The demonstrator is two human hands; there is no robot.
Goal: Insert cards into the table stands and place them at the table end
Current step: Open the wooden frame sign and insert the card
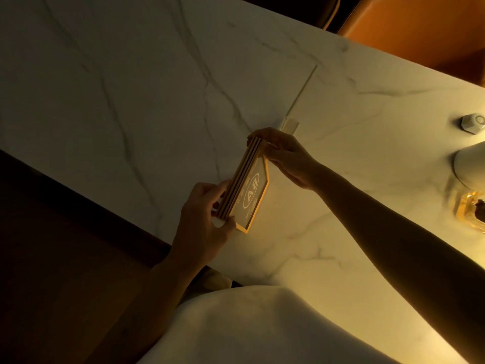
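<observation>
Over the marble table (131, 88) I hold a gold, ribbed table stand (240, 179) between both hands. My left hand (207, 219) grips its near end and my right hand (286, 158) grips its far end. A clear card with a gold border and the mark "A8" (253, 198) sits in the stand, lying nearly flat toward the right. Behind my right hand stands a clear acrylic stand (290, 126), seen edge-on with its thin sheet (304, 88) rising away from me.
A white lamp base (469, 164) and a small white hexagonal object (472, 123) stand at the right edge. A glowing glass holder (469, 211) sits below them. An orange chair (420, 30) is beyond the far table edge. Dark floor lies left.
</observation>
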